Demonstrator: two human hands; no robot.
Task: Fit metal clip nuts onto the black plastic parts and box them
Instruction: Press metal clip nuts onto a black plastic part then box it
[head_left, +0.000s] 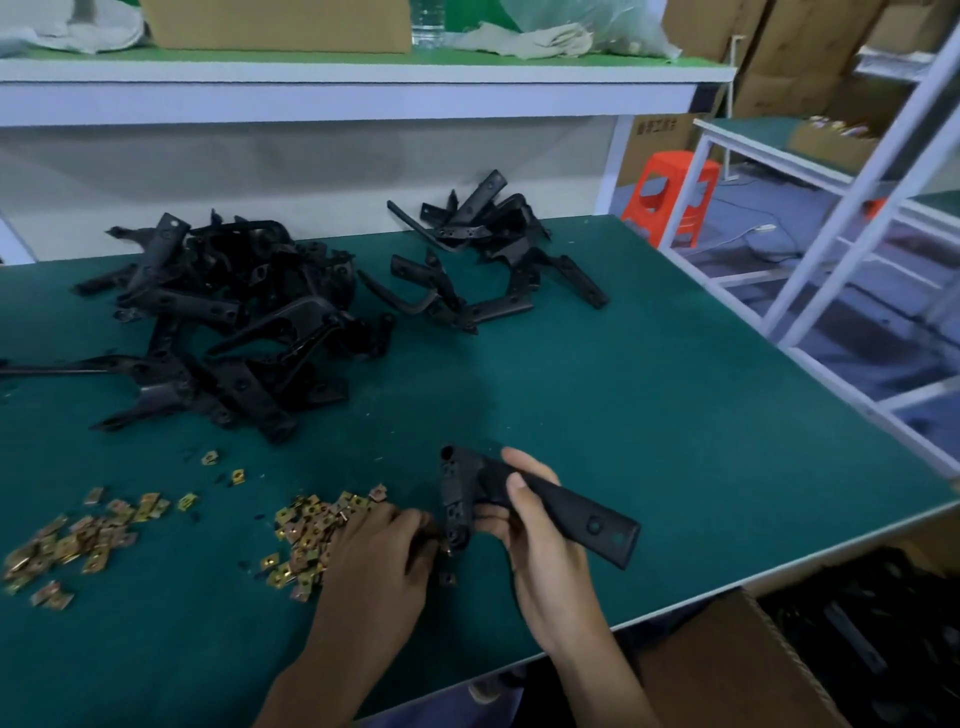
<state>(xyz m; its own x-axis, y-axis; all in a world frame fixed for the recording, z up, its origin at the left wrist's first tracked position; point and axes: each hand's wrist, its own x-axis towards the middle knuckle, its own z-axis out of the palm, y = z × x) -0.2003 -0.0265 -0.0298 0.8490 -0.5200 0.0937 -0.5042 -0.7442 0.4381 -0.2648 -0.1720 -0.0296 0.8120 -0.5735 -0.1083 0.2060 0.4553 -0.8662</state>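
fingers (527, 465) of the right grip (540, 540) curl round a black plastic part (571, 506) just above the desk (649, 415); the left grip (379, 561) pinches a clip nut (448, 548) at its lower end, beside loose nuts (306, 525).

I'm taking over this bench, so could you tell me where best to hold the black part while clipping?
Probably grip the black part around its narrow middle, coming from the near right as the right hand does: that leaves the wide holed end free toward the left hand, with the flat tail jutting clear.
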